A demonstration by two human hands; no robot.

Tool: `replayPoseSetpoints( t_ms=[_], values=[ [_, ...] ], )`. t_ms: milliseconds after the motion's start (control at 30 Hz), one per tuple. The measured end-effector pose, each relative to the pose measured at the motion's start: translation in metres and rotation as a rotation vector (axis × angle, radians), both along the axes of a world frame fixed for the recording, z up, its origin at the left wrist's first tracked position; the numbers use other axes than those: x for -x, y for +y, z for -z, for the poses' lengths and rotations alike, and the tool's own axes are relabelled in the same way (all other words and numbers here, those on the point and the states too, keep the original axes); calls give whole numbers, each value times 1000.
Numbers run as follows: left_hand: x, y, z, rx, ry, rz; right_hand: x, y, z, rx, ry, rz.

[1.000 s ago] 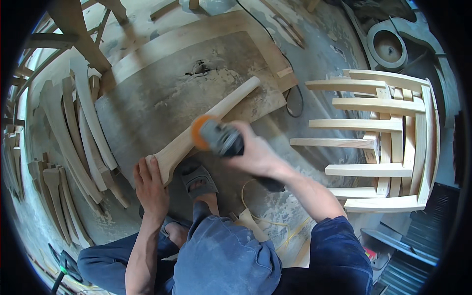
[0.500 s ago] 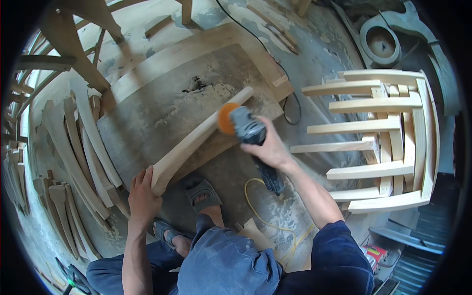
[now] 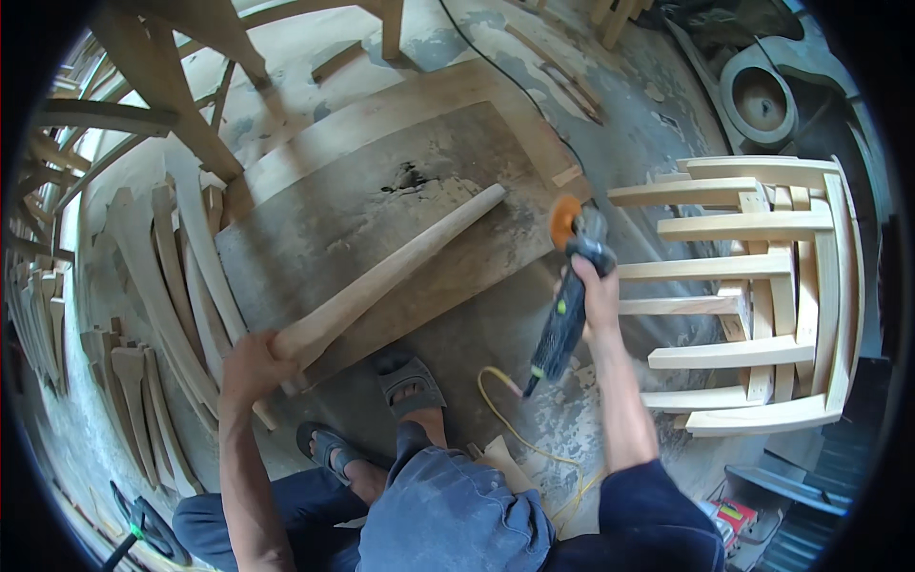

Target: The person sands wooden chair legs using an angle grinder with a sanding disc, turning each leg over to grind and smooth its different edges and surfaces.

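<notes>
A long, shaped wooden leg [image 3: 391,274] lies slantwise over the low work board [image 3: 315,234], its thick end toward me. My left hand [image 3: 253,367] is closed around that thick end. In my right hand [image 3: 596,296] is an angle grinder [image 3: 562,319] with an orange sanding disc [image 3: 564,223]. The disc is up and to the right of the leg's thin end, apart from the wood. A yellow cord [image 3: 515,431] runs on the floor below the grinder's tail.
Pale wooden frames [image 3: 734,355] are stacked at the right. Curved wooden pieces [image 3: 152,276] lean in rows at the left, below standing chair-like frames [image 3: 172,86]. A dark cable [image 3: 496,62] crosses the floor beyond the board. My sandalled feet [image 3: 410,389] are close to its near edge.
The grinder has come off the leg and swung right, its body now more upright. My left hand has shifted slightly left and down, and the leg's thick end has moved with it.
</notes>
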State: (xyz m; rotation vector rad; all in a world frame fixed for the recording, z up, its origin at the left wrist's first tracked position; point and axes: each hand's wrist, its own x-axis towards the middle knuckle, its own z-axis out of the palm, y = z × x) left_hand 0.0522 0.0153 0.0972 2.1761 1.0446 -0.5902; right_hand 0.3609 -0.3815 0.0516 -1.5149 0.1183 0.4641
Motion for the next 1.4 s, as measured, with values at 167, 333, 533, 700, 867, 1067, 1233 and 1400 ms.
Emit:
replayPoseSetpoints(
  t_ms=[167,333,533,700,867,1067,1233,1400],
  values=[
    [-34,-26,51,-473,-362,329,123,-9,9,-115,112,128],
    [-59,-38,101,-569,-372,281,187,-5,20,-84,321,190],
    [22,-59,52,-623,-766,-155,179,-20,33,-62,306,57],
    [176,-16,38,-713,-541,-553,172,-25,47,-65,276,-87],
    [324,77,14,-923,-272,-586,170,-23,51,-25,248,-132],
    [274,129,-4,-1070,-316,-492,184,-14,39,-29,323,-33],
    [113,65,53,-477,-473,-394,200,-1,22,-32,348,67],
    [16,103,95,-788,-248,-311,208,5,9,-45,351,32]
  ],
)
